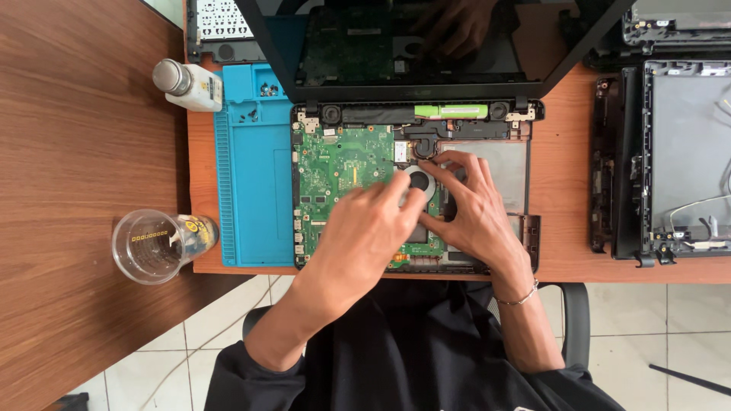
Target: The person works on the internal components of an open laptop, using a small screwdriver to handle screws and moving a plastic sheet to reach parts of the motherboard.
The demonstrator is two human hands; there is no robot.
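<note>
An opened laptop base (495, 164) lies on the desk with its green motherboard (339, 164) bare and its dark screen (426, 46) tilted up behind. A round cooling fan (420, 180) sits near the board's right side. My left hand (365, 228) rests on the board with its fingertips touching the fan's left rim. My right hand (468, 205) lies over the fan's right side, fingers spread and pressing around it. Neither hand lifts anything. A thin bracelet (518, 297) circles my right wrist.
A blue work mat (251, 175) with small screws in its tray lies left of the laptop. A white bottle (190, 84) and a clear plastic cup (156, 245) lie on the wooden table. Another dismantled laptop shell (678, 160) sits at right.
</note>
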